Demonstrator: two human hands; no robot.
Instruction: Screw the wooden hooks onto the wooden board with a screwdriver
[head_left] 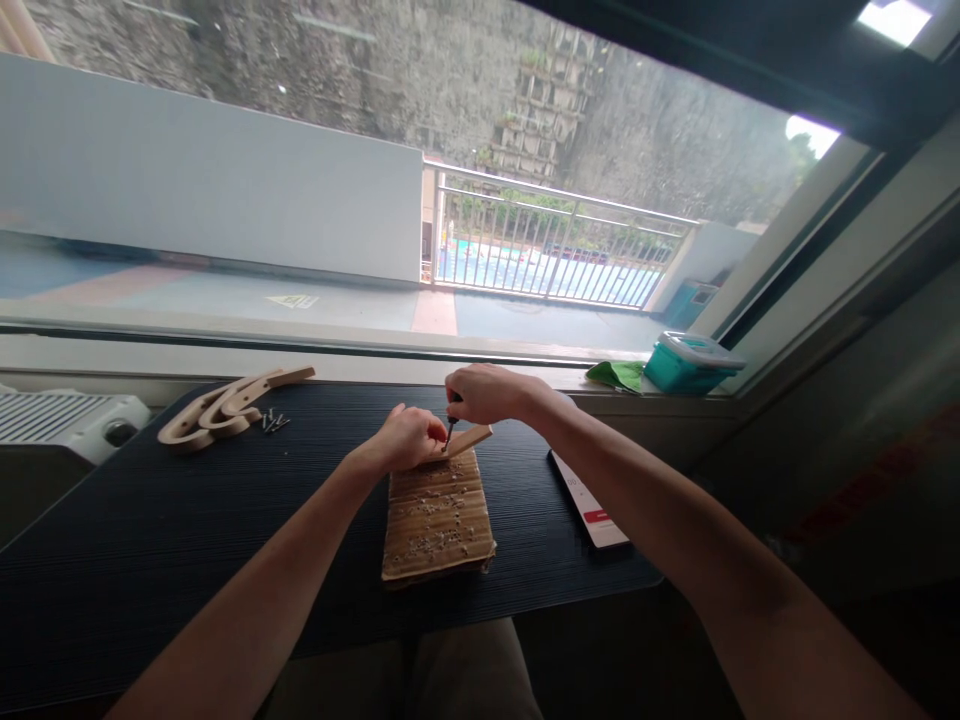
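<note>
My right hand (487, 390) is closed around the dark handle of a thin screwdriver (450, 432). Its shaft points down, its tip at a pale wooden piece (474, 438). My left hand (411, 437) grips that piece, fingers close beside the shaft; part of the wood is hidden under them. Beneath the wood lies a slab of corrugated cardboard (435, 495), its top strewn with small pale crumbs. Whether a screw sits under the tip is too small to tell.
Curved wooden pieces (202, 418) and several loose screws (274, 422) lie on the dark table (187, 540), far left. A flat device with a lit screen (589, 500) is under my right forearm. A teal box (690, 365) and green cloth (616, 375) sit on the windowsill.
</note>
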